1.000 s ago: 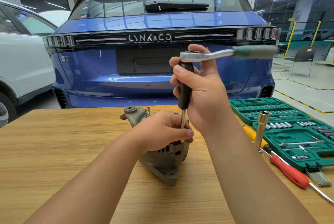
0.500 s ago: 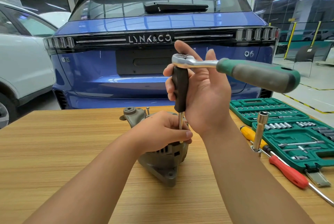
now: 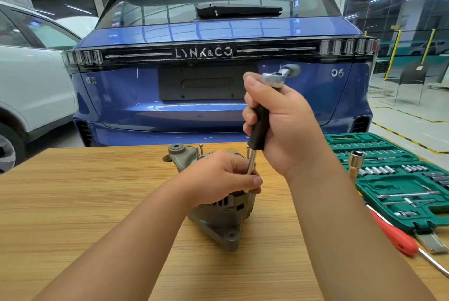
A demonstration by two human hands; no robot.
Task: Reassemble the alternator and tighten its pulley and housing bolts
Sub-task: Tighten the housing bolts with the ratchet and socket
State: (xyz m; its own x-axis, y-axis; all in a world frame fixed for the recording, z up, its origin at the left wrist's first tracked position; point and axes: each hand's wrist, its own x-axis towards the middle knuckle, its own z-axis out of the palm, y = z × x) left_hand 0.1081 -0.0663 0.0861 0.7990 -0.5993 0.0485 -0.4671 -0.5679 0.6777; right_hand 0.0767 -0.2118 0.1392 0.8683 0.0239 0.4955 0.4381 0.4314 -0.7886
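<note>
Since the earlier frames the ratchet handle has swung from pointing right to pointing away from the viewer, so only its chrome head [image 3: 274,78] and a blurred stub show above the right hand [image 3: 289,128]. The right hand is wrapped around the black-handled extension driver [image 3: 259,128], which stands nearly upright with its steel shaft running down to the alternator [image 3: 218,215]. The alternator rests on the wooden bench [image 3: 73,203] near the centre, toward the far edge. The left hand [image 3: 218,176] lies over the top of the housing, its fingers curled round the lower shaft, steadying the tool on the fastener; the bolt head itself is hidden. The step in hand appears to be tightening a housing bolt. The next move probably calls for another ratchet sweep while the shaft is kept vertical and the housing held against rotation. Two further bolts [image 3: 200,148] stand proud at the far side. At the right edge of the bench lie a green socket set case [image 3: 398,179], a brass-coloured deep socket [image 3: 355,164] and a red-handled screwdriver [image 3: 393,235], all clear of the sweep.
</note>
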